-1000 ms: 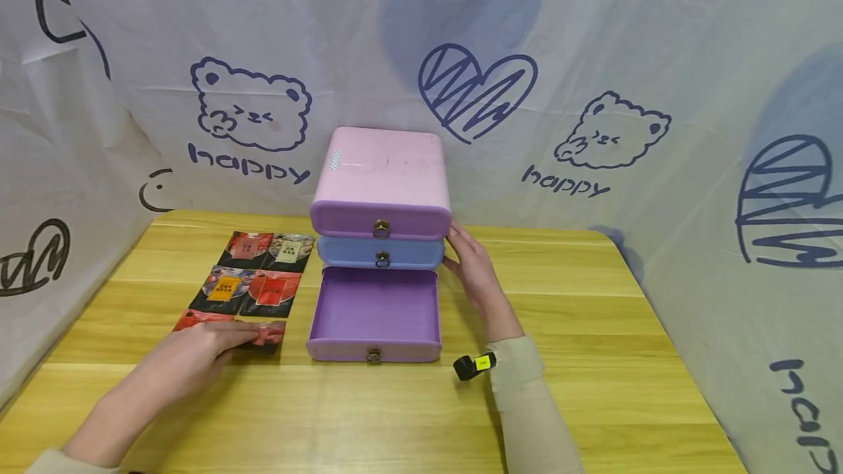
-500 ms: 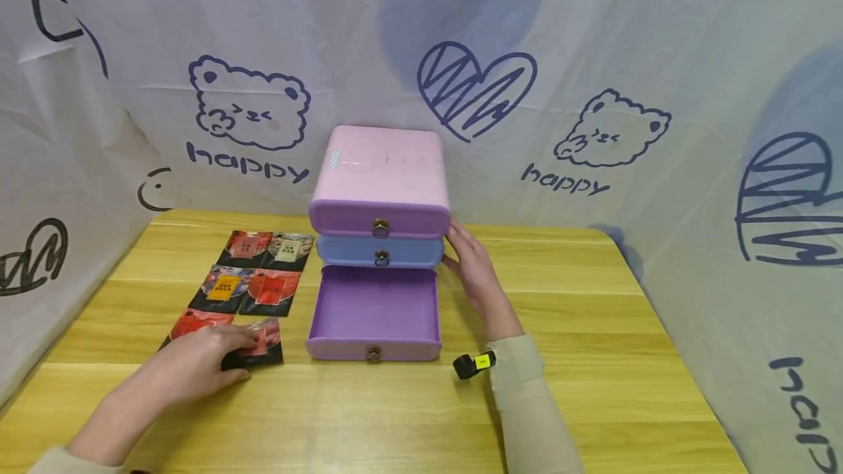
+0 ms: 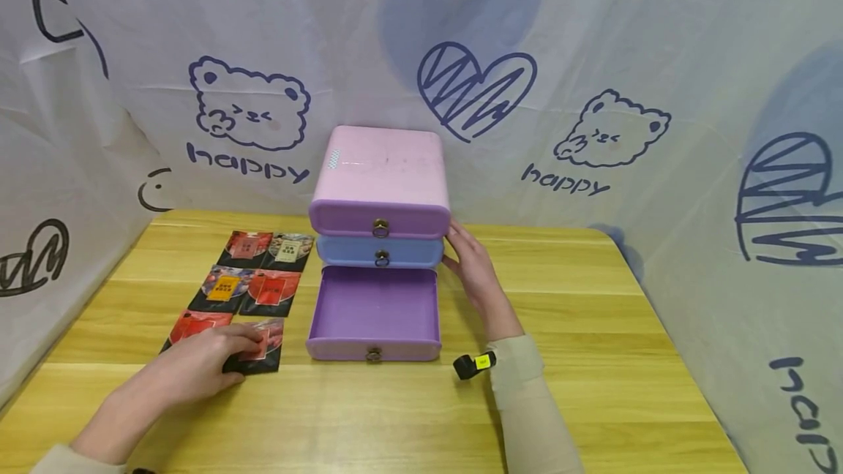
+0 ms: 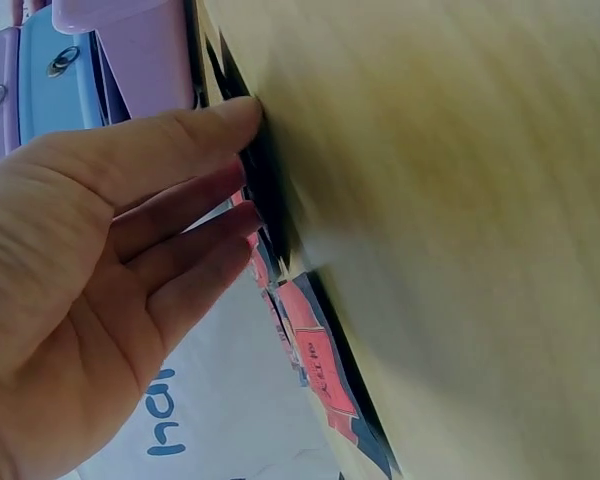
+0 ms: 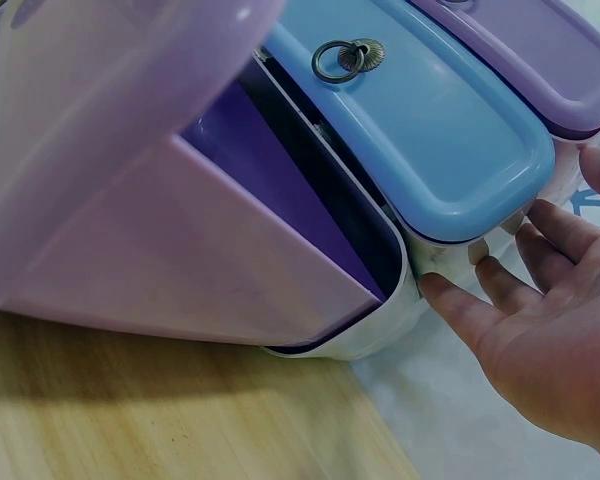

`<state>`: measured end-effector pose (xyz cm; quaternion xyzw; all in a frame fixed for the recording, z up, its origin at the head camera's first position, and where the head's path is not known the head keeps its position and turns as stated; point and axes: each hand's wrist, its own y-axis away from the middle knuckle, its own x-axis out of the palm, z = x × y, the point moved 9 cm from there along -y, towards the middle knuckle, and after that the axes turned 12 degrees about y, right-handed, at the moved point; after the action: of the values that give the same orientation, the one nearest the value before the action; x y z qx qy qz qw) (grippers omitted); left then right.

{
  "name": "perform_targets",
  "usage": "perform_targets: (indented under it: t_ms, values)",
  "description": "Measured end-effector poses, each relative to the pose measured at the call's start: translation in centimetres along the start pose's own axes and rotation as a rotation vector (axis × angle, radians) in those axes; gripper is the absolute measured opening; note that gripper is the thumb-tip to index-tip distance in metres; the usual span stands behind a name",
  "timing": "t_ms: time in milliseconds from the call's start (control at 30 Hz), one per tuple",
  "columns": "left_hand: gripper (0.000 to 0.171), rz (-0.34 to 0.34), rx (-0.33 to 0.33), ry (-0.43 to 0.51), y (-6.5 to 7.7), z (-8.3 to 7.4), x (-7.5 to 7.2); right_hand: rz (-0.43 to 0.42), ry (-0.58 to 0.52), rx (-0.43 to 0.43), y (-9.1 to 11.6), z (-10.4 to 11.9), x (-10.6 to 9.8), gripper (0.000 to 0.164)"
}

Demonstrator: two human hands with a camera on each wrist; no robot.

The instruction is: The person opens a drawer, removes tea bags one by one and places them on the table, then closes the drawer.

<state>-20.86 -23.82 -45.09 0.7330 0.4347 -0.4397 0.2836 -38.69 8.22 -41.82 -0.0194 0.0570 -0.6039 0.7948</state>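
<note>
My left hand (image 3: pixel 204 360) reaches over a flat black-and-red packet (image 3: pixel 268 358) on the table, fingertips on its face and thumb at its near edge. The left wrist view shows that hand (image 4: pixel 110 240) with thumb and fingers extended, partly hiding the packet. Beside it lies another red packet (image 3: pixel 200 322), partly under the hand. A pink three-drawer box (image 3: pixel 388 167) stands at the middle; its bottom purple drawer (image 3: pixel 374 348) is pulled out and holds nothing. My right hand (image 3: pixel 476 273) rests with spread fingertips against the box's right side, by the blue drawer (image 5: pixel 420 130).
Several more packets (image 3: pixel 268 291) lie in neat rows left of the box. The wooden table (image 3: pixel 593 357) runs to a white printed cloth (image 3: pixel 369 57) behind and at the sides. A black wrist camera (image 3: pixel 466 366) sits at the right cuff.
Under my left fingers, the front right packet has slid toward me and turned straighter, and the red packet beside it has shifted slightly too. My right hand and the box stay put.
</note>
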Motion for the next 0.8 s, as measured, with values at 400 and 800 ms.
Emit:
perform_targets:
  t_ms: [400,800]
  values:
    - [0.034,0.018,-0.033,0.033,-0.36,0.09,0.19,0.006,-0.014,-0.015,0.00,0.08,0.01,0.047]
    - [0.034,0.029,-0.012,0.055,-0.60,0.13,0.16,0.005,0.008,-0.005,0.05,-0.06,-0.03,0.046]
